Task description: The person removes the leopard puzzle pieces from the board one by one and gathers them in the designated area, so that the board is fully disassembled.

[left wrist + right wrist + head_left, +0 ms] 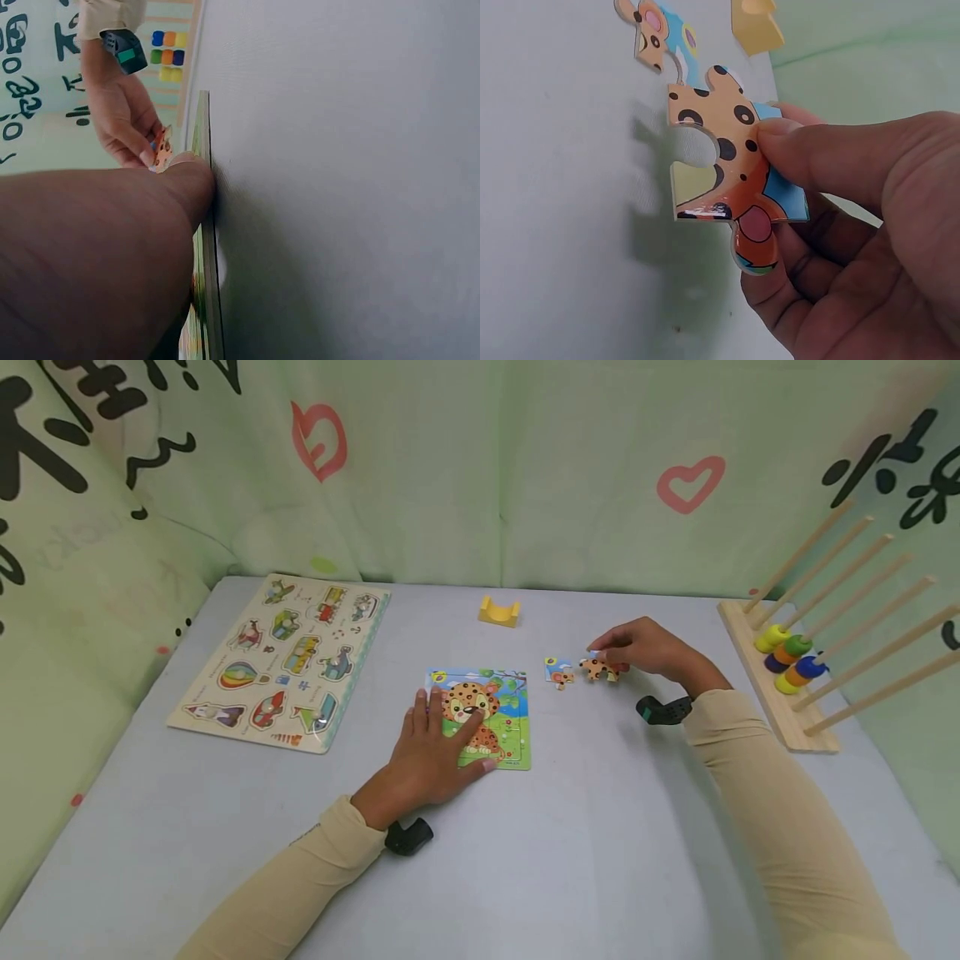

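My left hand rests with spread fingers on a small leopard jigsaw puzzle lying on the table. In the left wrist view its thumb lies over the board's edge. To the right, my right hand pinches a spotted jigsaw piece between thumb and fingers, lifted off the tabletop. The piece shows orange fur with dark spots, a pink-centred ear and blue at one side. Another jigsaw piece, blue with part of an ear, lies just left of it. Part of the puzzle is hidden under my left hand.
A picture board with vehicles and toys lies at the left. A yellow curved block sits at the back. On the right stands a wooden peg rack with several coloured beads. A printed curtain borders the table.
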{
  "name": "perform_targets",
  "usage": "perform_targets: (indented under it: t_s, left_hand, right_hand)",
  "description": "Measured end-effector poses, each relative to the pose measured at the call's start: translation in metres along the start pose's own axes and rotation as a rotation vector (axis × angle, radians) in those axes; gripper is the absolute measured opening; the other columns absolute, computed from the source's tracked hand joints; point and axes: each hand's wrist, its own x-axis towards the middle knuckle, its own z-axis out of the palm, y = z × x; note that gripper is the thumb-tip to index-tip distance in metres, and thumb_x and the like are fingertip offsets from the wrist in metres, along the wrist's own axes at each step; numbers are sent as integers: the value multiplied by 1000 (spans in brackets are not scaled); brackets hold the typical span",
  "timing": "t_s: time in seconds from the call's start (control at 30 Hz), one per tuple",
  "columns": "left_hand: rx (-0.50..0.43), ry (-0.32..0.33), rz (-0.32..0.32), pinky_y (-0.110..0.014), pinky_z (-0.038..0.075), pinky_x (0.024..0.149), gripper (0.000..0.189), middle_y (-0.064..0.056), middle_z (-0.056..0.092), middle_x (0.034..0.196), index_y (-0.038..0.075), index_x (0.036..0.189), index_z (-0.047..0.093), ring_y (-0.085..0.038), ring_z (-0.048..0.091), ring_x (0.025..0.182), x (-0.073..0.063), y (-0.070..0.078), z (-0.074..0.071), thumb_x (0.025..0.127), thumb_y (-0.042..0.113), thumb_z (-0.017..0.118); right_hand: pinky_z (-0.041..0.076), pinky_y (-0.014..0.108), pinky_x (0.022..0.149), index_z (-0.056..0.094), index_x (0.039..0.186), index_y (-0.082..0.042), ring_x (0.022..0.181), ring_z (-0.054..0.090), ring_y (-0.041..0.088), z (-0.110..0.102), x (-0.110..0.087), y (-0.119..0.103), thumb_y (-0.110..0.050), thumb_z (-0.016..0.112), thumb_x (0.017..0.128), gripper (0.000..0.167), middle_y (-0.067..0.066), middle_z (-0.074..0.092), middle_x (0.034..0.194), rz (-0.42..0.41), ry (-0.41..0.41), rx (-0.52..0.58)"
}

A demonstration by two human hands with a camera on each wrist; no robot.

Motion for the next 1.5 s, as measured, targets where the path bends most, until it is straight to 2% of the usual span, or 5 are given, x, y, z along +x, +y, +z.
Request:
perform_targets:
  t_s: [0.37,0.63,0.9,1.27,1.5]
  left_hand:
    - [-20,-11,0,-57,7,113,74,-30,-6,156,30,156,25,-49,-11,142,0,-1,-1,93,67,42]
    - [-31,-8,-4,-56,6,113,74,-30,-6,156,30,156,25,-48,-11,142,-1,1,-2,93,66,43]
    - [-17,-13,-8,-56,7,113,75,-31,-6,156,30,156,25,-49,-10,142,-1,2,-3,93,67,43]
    - [-37,-25,-4,-57,5,113,75,-32,-8,156,28,156,24,-49,-13,141,-1,1,-4,94,65,43]
    - [-81,4,68,-55,0,113,74,-29,-8,157,18,154,30,-42,-17,143,1,0,-5,95,59,49]
  right_hand:
    - [44,33,73,65,121,3,82,52,21,-2,4,16,-8,58,96,29,6,64,89,45,-36,-26]
    - [43,32,69,68,113,3,82,50,22,1,9,15,-10,60,95,23,10,65,97,71,17,-138]
    - [43,33,70,68,114,1,84,51,23,3,10,16,-11,59,96,23,11,64,100,102,20,-143]
    - [44,32,69,68,110,2,84,51,23,7,9,16,-14,63,95,23,12,64,99,89,55,-161]
    - [44,34,71,65,113,2,85,52,25,6,8,18,-17,63,95,27,12,64,98,79,68,-169]
